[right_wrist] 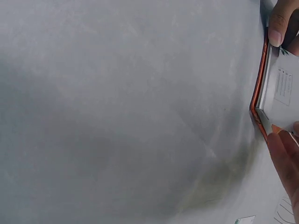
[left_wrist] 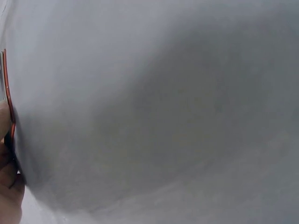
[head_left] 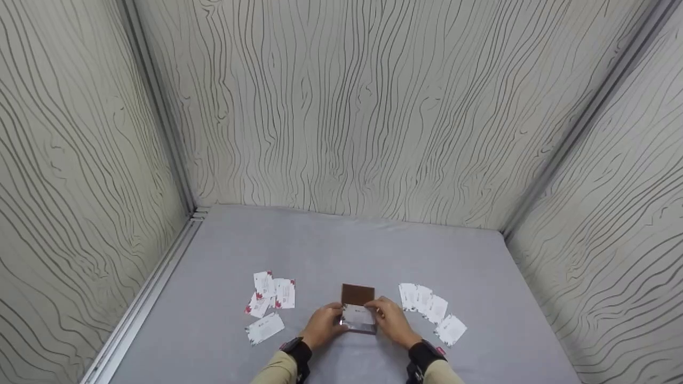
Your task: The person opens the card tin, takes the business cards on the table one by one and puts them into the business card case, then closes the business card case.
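Note:
A brown card case (head_left: 358, 293) lies opened out between both hands at the table's near side. My left hand (head_left: 323, 324) grips its left edge, thumb below and fingers above. A white printed card (head_left: 356, 313) lies over the case's lower half, and my right hand (head_left: 395, 322) pinches this card at its right side. In the right wrist view, the same card (right_wrist: 284, 95) sits partly over the case's metallic inside, beside its orange-brown edge (right_wrist: 259, 77). The left wrist view catches only part of the left hand (left_wrist: 10, 198) and the case's thin edge (left_wrist: 8, 81).
To the left, several red-cornered cards (head_left: 285, 293) overlap, with a green-cornered card (head_left: 265, 328) nearer. On the right, several white cards (head_left: 423, 298) fan out, and another card (head_left: 451, 330) lies closer. Patterned panels (head_left: 341, 106) enclose the grey table (head_left: 341, 245).

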### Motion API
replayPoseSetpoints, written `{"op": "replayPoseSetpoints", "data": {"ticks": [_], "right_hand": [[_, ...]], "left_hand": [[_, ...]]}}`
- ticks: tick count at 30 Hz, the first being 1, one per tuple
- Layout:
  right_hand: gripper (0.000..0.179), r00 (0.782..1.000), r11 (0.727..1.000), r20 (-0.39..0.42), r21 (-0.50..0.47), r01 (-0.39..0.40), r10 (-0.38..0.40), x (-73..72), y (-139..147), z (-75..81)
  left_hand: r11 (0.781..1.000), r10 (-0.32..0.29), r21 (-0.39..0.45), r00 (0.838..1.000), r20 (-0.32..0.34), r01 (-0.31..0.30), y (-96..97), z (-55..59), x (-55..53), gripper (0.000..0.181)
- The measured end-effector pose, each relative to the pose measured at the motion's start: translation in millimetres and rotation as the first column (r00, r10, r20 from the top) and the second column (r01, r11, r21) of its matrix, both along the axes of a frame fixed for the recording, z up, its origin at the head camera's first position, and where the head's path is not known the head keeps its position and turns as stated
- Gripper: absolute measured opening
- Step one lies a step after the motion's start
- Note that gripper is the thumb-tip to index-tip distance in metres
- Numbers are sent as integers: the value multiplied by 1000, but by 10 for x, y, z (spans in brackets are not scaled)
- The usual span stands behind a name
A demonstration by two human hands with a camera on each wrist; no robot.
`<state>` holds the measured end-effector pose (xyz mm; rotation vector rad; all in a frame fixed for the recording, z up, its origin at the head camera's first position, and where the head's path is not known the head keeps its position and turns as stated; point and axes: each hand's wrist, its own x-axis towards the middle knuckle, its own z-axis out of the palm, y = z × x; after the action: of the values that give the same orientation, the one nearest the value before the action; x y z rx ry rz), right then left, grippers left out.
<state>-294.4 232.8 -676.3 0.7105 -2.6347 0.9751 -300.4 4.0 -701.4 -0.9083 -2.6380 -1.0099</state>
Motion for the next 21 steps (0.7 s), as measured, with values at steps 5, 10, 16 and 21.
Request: {"op": "replayPoseSetpoints", "data": {"ticks": [5, 10, 16, 21], "right_hand": [[32, 994, 998, 102, 51, 21, -26, 45, -3, -49], [39, 992, 997, 126, 82, 9, -19, 90, -7, -76], [42, 992, 987, 117, 155, 31, -49, 107, -20, -86], [41, 993, 978, 103, 204, 41, -63, 100, -40, -106]], "left_hand": [[1000, 1, -2, 1000, -11, -1, 1, -15, -8, 31], [1000, 0, 7, 1000, -14, 1, 2, -35, -14, 32], [1000, 4, 19, 1000, -7, -4, 1, -67, -25, 33], [1000, 11, 18, 1000, 23, -12, 6, -70, -32, 34]]}}
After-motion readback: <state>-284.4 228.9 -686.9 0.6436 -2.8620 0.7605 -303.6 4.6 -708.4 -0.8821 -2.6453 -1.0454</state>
